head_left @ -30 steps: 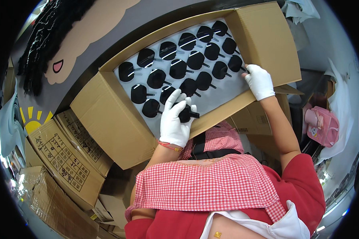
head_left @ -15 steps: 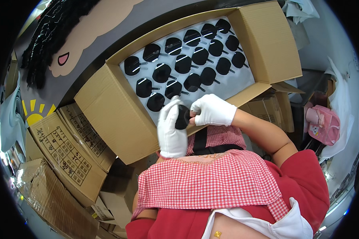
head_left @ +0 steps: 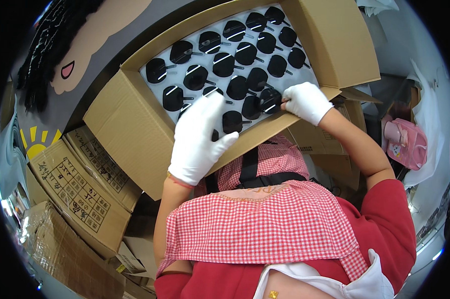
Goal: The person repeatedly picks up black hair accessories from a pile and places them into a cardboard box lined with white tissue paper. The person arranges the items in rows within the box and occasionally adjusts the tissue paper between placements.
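Box (head_left: pixel 304 30) holds black part (head_left: pixel 269 101) (at right hand (head_left: pixel 307 102)).

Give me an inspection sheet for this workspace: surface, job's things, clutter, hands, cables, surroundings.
Surface: open cardboard box with a white tray inside.
Job's things: rows of round black parts with short stems, seated in the tray.
Clutter: nothing seen in the tray besides the parts.
Hands: both in white gloves; left hand spread flat over the tray's near edge; right hand pinching one black part at the tray's near right corner.
Cables: nothing seen.
Surroundings: taped cartons at the left, a pink bag at the right.
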Tool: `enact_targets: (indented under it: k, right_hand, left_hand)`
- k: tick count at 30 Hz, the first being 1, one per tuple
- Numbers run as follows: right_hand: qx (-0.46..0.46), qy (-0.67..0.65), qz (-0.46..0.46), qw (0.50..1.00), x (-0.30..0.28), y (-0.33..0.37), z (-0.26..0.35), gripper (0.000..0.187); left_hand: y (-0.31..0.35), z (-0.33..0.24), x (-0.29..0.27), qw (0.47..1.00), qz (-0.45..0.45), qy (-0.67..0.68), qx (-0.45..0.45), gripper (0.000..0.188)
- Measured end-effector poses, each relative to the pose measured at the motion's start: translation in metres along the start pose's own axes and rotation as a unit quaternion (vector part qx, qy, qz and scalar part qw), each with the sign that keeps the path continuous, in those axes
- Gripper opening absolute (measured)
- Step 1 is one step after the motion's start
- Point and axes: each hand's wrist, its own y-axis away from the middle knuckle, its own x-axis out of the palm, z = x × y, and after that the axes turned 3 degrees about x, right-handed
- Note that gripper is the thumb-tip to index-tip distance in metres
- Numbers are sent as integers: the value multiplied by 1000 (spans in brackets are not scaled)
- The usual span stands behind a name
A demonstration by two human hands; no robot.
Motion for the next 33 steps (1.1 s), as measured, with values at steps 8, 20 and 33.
enact_targets:
  k: [8,20,33]
  right_hand:
    - [88,74,-43,992,-18,6,-63,16]
    - [-40,8,-138,990,-97,-15,-26,15]
    - [-205,-191,-178,943,-226,-218,70,36]
  left_hand:
    - [-38,-2,57,973,152,-155,79,58]
    - [-129,-46,30,996,4,-77,50,78]
    - [-174,75,-68,944,-306,21,-124,34]
